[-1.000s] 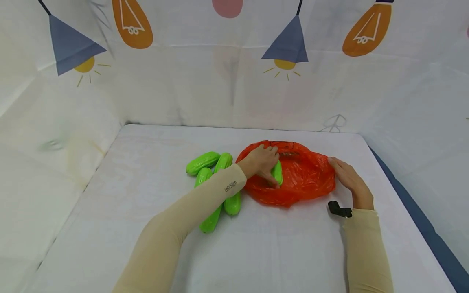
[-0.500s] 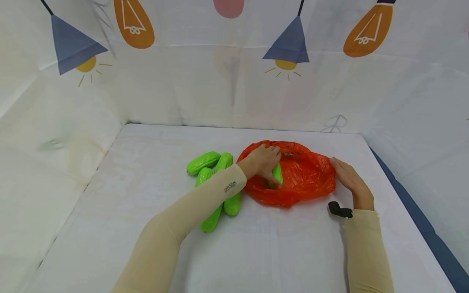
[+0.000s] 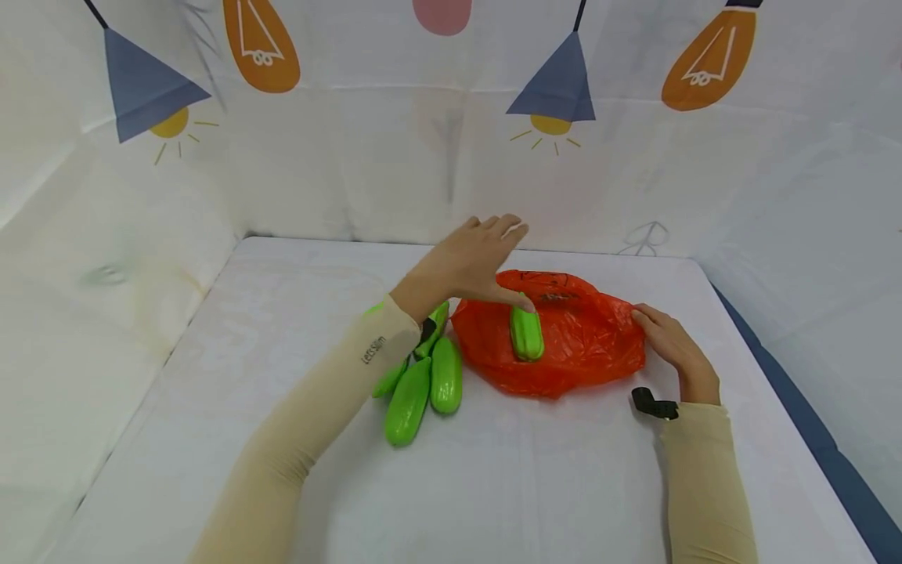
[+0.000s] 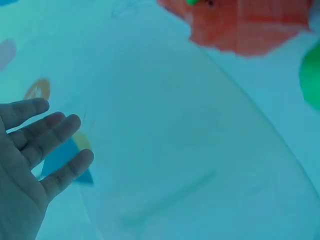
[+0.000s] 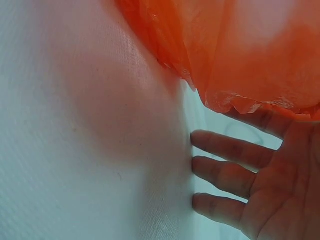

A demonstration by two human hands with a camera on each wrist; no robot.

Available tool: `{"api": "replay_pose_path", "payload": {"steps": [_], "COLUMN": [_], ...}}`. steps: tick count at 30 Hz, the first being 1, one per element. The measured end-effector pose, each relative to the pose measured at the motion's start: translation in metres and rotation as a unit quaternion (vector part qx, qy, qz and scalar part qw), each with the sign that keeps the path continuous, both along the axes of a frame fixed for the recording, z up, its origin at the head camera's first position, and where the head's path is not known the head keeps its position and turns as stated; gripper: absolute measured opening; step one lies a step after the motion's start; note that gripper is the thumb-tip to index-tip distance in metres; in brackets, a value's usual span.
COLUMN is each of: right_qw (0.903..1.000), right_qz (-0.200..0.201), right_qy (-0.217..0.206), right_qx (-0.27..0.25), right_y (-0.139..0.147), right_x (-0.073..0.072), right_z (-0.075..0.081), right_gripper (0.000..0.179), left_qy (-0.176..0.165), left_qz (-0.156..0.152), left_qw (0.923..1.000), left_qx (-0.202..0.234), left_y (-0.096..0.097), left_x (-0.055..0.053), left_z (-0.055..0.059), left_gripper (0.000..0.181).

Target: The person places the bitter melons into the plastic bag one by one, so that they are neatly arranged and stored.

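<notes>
A glossy green zucchini (image 3: 526, 335) lies in the mouth of a red plastic bag (image 3: 585, 337). My left hand (image 3: 468, 262) is raised over the bag's left side, fingers spread, thumb close above the zucchini's far end; whether they touch I cannot tell. In the left wrist view this hand (image 4: 30, 160) has nothing between its fingers. My right hand (image 3: 672, 348) holds the bag's right edge. The right wrist view shows its index finger passing behind the red plastic, three straighter fingers apart from it, and the thumb hidden. Several more zucchini (image 3: 409, 403) lie left of the bag, partly under my left forearm.
A white tabletop (image 3: 535, 478) lies under everything, with a white printed fabric wall (image 3: 395, 172) along its back edge. A black wrist device (image 3: 654, 403) sits on my right wrist.
My left hand has let go of the zucchini in the bag and moved up, back and left. The right hand stays at the bag's edge.
</notes>
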State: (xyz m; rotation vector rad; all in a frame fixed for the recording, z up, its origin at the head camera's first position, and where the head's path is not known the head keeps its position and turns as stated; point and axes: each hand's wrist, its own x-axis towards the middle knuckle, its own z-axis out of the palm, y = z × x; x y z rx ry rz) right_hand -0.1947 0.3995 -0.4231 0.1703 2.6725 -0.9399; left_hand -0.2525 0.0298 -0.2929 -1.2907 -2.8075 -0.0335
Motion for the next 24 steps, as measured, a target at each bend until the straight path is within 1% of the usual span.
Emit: {"api": "replay_pose_path", "payload": {"steps": [3,7,9,12,15,17,19,24], "right_qw": [1.0000,1.0000,1.0000,1.0000,1.0000,1.0000,1.0000,1.0000], "right_qz": [-0.003,-0.005,-0.005,-0.002,0.000,0.001,0.000,-0.004], "right_qy": [-0.002,-0.004,-0.001,0.005,0.007,0.006,0.004,0.000], "right_qx": [-0.002,-0.006,-0.006,-0.004,-0.001,0.000,0.002,0.001], "right_y": [0.001,0.000,0.000,-0.002,-0.003,-0.004,-0.004,-0.005], "right_x": [0.001,0.001,0.000,-0.001,-0.001,0.000,0.000,0.000], "right_z": [0.000,0.000,0.000,0.000,0.001,0.002,0.002,0.000], "right_gripper": [0.073,0.073,0.073,0.070,0.068,0.068,0.069,0.070], "left_qy": [0.005,0.022,0.027,0.022,0.017,0.017,0.014,-0.004], "left_qz": [0.019,0.054,0.078,0.120,0.152,0.164,0.164,0.146], "left_qw": [0.9990,0.9947,0.9914,0.9855,0.9799,0.9780,0.9777,0.9799], "left_qx": [0.041,0.085,0.101,0.118,0.127,0.128,0.130,0.136], "left_y": [-0.032,-0.085,-0.113,-0.154,-0.186,-0.200,-0.211,-0.221], "left_x": [-0.001,0.000,0.001,0.002,0.003,0.005,0.006,0.010], "left_z": [0.007,0.007,0.004,-0.004,-0.013,-0.021,-0.030,-0.053], "left_gripper": [0.118,0.118,0.118,0.119,0.119,0.119,0.118,0.117]}}
